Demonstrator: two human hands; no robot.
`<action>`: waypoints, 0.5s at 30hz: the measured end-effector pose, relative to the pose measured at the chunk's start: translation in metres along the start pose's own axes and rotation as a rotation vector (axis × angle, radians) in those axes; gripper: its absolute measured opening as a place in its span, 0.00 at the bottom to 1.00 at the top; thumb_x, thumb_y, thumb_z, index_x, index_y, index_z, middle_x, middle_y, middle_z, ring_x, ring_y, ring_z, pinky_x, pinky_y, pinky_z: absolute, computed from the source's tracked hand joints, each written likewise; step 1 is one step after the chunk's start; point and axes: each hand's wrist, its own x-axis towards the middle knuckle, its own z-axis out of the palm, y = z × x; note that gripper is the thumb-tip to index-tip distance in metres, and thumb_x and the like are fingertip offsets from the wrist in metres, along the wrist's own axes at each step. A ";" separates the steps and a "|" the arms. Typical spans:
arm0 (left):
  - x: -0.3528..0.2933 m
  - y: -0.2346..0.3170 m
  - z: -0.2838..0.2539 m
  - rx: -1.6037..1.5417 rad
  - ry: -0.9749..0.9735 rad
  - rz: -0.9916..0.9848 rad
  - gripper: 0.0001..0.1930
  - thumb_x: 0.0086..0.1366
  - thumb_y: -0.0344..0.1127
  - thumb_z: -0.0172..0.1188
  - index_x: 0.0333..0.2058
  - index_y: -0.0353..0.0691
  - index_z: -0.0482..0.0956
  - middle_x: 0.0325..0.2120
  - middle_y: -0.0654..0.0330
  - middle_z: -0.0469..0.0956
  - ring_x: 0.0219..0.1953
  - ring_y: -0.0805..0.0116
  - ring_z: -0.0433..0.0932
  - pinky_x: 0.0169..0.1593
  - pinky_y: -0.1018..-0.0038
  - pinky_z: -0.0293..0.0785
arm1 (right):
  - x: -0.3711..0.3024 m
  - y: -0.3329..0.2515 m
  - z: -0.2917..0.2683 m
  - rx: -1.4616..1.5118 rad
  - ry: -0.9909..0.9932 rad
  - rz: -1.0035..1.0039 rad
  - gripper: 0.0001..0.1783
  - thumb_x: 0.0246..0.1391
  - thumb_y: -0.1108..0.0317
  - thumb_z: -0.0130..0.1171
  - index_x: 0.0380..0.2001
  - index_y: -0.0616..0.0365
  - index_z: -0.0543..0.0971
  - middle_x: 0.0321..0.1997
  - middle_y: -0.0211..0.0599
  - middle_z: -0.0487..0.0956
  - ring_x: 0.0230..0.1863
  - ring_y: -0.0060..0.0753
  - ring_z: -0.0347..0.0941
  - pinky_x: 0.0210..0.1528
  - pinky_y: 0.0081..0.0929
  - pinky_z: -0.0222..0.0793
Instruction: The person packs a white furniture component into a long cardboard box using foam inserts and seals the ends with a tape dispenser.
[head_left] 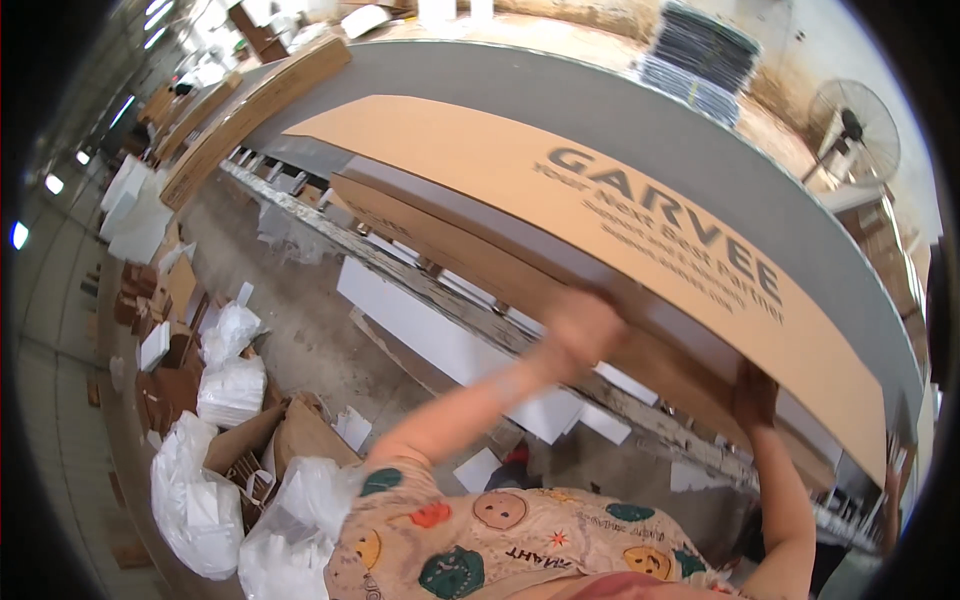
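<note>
A long, flat brown cardboard box (480, 250) lies along the near side of a grey work surface. Its wide upper flap (450, 160), with dark printing, is lifted, and a gap shows between the flap and the near wall. My left hand (585, 325) is at the near wall's edge around the middle of the box, smeared by motion, so its fingers cannot be made out. Farther right, my right hand (756, 395) grips the near wall under the flap, its fingertips partly hidden in shadow. The inside of the box is mostly hidden.
A worn metal rail (480, 318) runs along the near edge. Another long carton (250, 125) lies across the far left end. White foam and plastic bags (235, 390) pile on the floor at left. A fan (850, 130) and wrapped dark stacks (700, 55) stand beyond the surface.
</note>
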 end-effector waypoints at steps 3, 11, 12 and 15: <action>0.010 0.129 0.031 -0.230 -0.161 -0.032 0.12 0.51 0.30 0.52 0.36 0.37 0.75 0.38 0.54 0.75 0.44 0.57 0.73 0.49 0.62 0.69 | 0.010 -0.004 0.001 0.121 0.169 -0.068 0.16 0.59 0.67 0.45 0.49 0.54 0.72 0.57 0.52 0.67 0.59 0.55 0.60 0.61 0.44 0.55; 0.007 0.132 0.072 0.357 -0.410 0.087 0.17 0.51 0.36 0.56 0.40 0.36 0.73 0.35 0.53 0.74 0.37 0.56 0.74 0.38 0.64 0.71 | 0.009 -0.078 -0.072 0.551 0.020 -0.024 0.13 0.52 0.57 0.52 0.36 0.54 0.75 0.37 0.41 0.77 0.41 0.40 0.72 0.41 0.37 0.69; 0.019 0.133 0.078 0.395 -0.291 0.175 0.21 0.52 0.37 0.56 0.44 0.34 0.73 0.40 0.51 0.75 0.40 0.54 0.75 0.41 0.64 0.72 | 0.004 -0.058 -0.055 0.540 0.404 -0.597 0.14 0.48 0.64 0.58 0.40 0.53 0.76 0.43 0.39 0.77 0.47 0.41 0.71 0.48 0.37 0.69; 0.005 0.115 0.057 0.304 -0.456 0.116 0.27 0.57 0.48 0.57 0.48 0.31 0.71 0.45 0.47 0.74 0.46 0.52 0.74 0.44 0.63 0.73 | -0.038 -0.043 -0.130 0.439 0.663 -0.994 0.27 0.45 0.61 0.62 0.51 0.49 0.71 0.58 0.33 0.69 0.61 0.41 0.62 0.63 0.39 0.57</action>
